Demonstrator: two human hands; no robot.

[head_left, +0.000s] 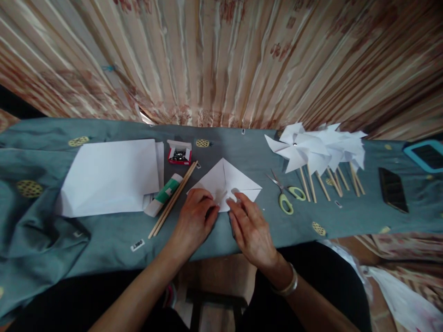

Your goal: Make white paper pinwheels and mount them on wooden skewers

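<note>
Your left hand (196, 219) and right hand (251, 228) have curled fingers at the near half of the paper square (233, 177); whether they pinch it, I can't tell. It lies flat under and beyond your fingertips, turned cornerwise, one corner pointing away, with neither hand clearly nearer. Left of your fingers, two wooden sticks (174, 199) slant near its left corner, then a green-and-white tube (163, 196) and paper stack (114, 175). Rightward, open scissors (285, 205) crowd its right corner; pinwheels (311, 150) lie farther out.
</note>
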